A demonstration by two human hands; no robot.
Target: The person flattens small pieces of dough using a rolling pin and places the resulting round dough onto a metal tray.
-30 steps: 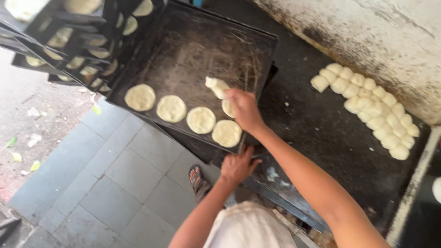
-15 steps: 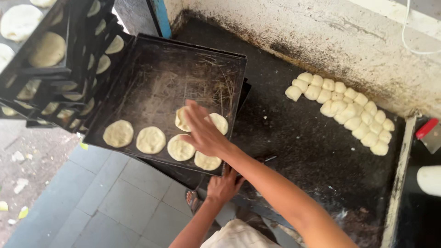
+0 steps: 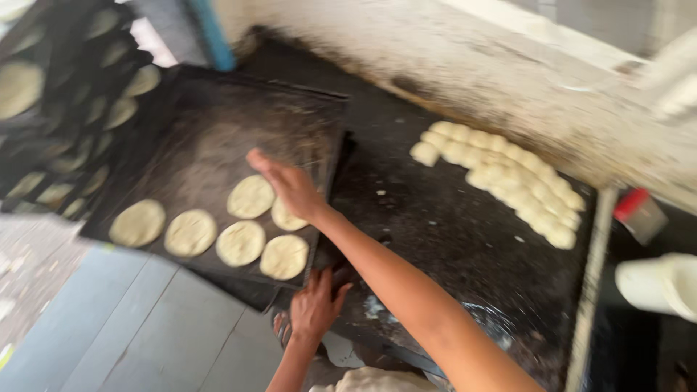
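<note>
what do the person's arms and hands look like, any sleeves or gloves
Both hands are bare, with no gloves. The right hand leads to an arm uncovered along its whole visible length, with no sleeve or watch showing. The left hand and its forearm are bare too. The picture is too blurred to tell rings or marks.
</note>
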